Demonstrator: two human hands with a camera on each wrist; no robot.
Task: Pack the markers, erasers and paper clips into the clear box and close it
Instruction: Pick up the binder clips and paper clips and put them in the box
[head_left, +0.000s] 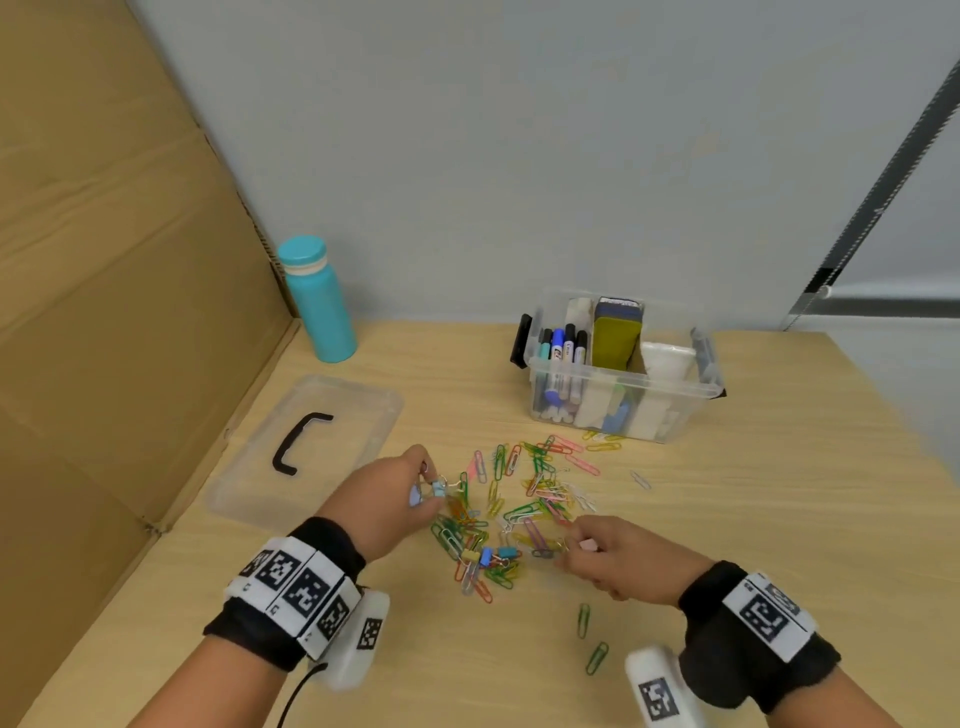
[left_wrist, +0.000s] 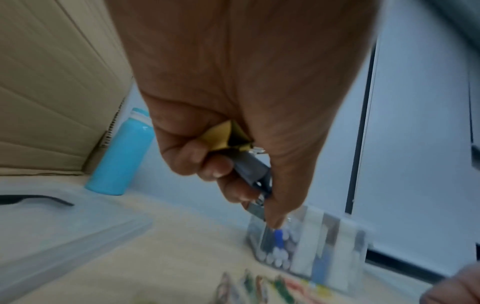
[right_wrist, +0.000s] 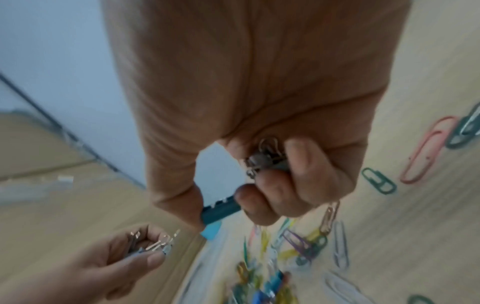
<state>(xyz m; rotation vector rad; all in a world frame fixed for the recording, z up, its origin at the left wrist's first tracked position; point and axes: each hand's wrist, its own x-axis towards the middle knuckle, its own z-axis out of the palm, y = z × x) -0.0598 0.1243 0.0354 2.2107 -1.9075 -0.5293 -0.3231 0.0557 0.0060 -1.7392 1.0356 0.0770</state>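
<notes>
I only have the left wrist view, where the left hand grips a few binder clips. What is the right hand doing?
Observer: The right hand also has binder clips curled in its fingers, one of them teal.
Operator: How much is left on the table?
Observer: The head view shows a loose pile of paper clips between the hands, in front of the clear box.
Operator: What is already in the box?
Observer: Markers and erasers stand inside it.

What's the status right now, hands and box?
Left hand and right hand both gripping binder clips. Clear box open, markers inside; lid lying aside. Paper clips scattered on table.
</notes>
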